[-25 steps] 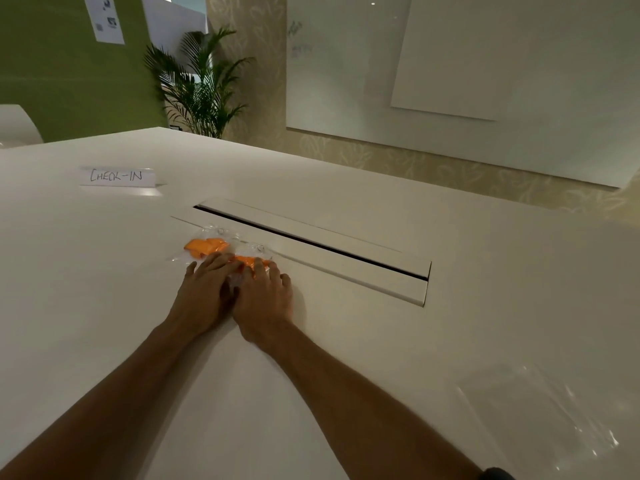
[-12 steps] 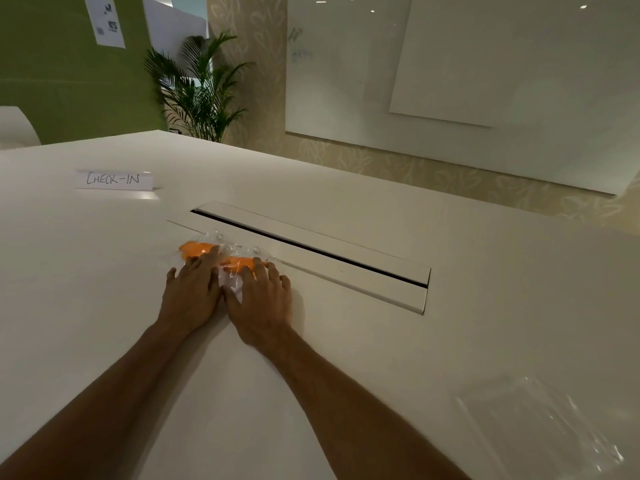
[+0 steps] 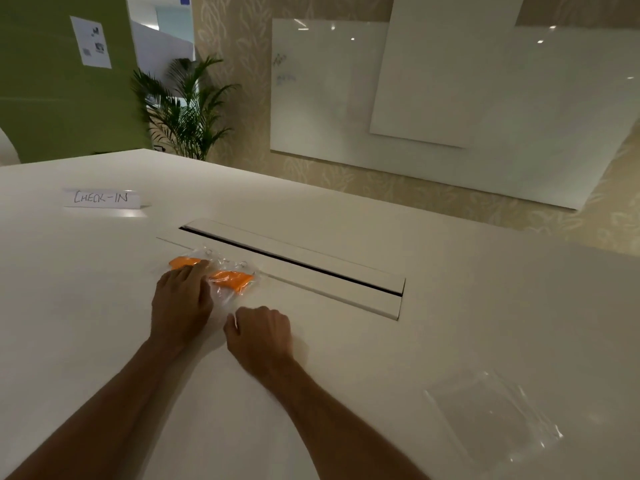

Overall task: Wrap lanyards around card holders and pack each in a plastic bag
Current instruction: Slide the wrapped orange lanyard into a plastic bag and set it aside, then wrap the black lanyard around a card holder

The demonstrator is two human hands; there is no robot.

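Two clear plastic bags with orange lanyards inside lie side by side on the white table [image 3: 346, 375]: one bagged lanyard [image 3: 183, 262] at the left, another bagged lanyard [image 3: 232, 279] to its right. My left hand [image 3: 180, 301] lies flat with straight fingers pressing on the left bag, covering most of it. My right hand [image 3: 259, 336] sits on the table nearer to me, fingers curled under, just off the right bag's near edge; nothing shows in it. An empty clear plastic bag [image 3: 491, 420] lies at the lower right.
A long cable hatch [image 3: 298, 265] with a dark slot runs across the table behind the bags. A white "CHECK-IN" sign [image 3: 101, 197] stands at the far left. A potted palm [image 3: 187, 112] and a whiteboard [image 3: 450, 109] are beyond the table.
My right hand has pulled back off the right bag toward me and curled its fingers. My left hand stays pressed on the left bag.
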